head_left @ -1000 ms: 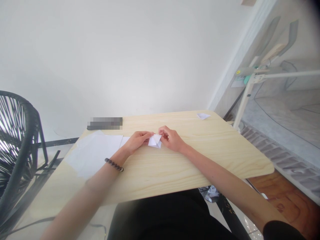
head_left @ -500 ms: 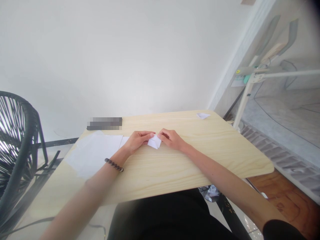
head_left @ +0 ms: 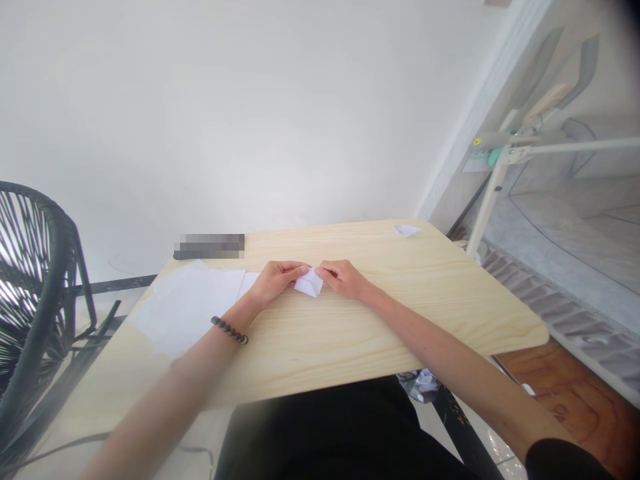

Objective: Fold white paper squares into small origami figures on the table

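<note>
A small piece of folded white paper (head_left: 309, 284) is held between my two hands, low over the middle of the table. My left hand (head_left: 277, 283) pinches its left upper edge, thumb on top; a dark bead bracelet circles that wrist. From the other side, my right hand (head_left: 343, 277) grips the right upper corner between thumb and curled fingers. Crease lines show on the paper's face, while its far edge is partly hidden by my fingers. Loose white sheets (head_left: 193, 307) lie to the left of my left hand.
Another folded white paper (head_left: 407, 231) rests near the table's (head_left: 450, 300) back right corner. A dark, pixelated object (head_left: 209, 247) lies at the back left edge. To the left stands a dark woven chair (head_left: 47, 287); a white metal frame (head_left: 493, 193) rises at the right.
The folded paper has shifted and tilted slightly between my fingers, so its lower flap looks different. My right fingers have moved a little; both hands keep their hold.
</note>
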Motion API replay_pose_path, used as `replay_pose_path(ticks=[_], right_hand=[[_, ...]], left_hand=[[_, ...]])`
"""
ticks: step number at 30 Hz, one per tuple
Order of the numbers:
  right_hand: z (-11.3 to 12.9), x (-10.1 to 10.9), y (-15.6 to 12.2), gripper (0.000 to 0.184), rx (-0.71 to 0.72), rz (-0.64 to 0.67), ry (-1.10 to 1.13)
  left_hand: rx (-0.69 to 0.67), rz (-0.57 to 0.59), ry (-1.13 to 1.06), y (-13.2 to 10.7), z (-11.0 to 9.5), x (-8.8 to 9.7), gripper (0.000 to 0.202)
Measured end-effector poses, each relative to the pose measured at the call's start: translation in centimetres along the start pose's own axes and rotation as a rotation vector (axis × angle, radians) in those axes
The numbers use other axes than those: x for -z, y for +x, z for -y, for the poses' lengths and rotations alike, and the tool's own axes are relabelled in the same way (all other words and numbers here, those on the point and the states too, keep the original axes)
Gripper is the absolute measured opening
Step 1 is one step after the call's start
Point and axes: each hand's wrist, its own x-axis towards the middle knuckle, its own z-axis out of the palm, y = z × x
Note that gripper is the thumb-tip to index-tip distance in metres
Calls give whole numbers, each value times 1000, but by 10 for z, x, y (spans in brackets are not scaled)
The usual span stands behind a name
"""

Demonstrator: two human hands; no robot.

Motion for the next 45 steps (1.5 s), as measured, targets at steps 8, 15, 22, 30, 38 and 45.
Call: replay_pose_path(ticks=[8, 15, 22, 30, 38, 45], right_hand=[[1, -1, 1, 34, 16, -18, -13], [4, -1, 2, 33, 0, -18, 11], [7, 2, 0, 34, -16, -66, 60], [6, 2, 0, 33, -35, -118, 66], [8, 2, 0, 35, -47, -119, 64], [4, 3, 0, 35, -69, -138, 56]], left_hand=[[-42, 8, 69, 1, 1, 1, 36], [-105, -70, 121, 4, 5, 2, 34], [-42, -35, -10, 3, 1, -1, 46], [21, 102, 64, -2, -4, -6, 36], [14, 74, 79, -1, -2, -5, 37], [17, 136, -45, 0, 0, -3, 45]])
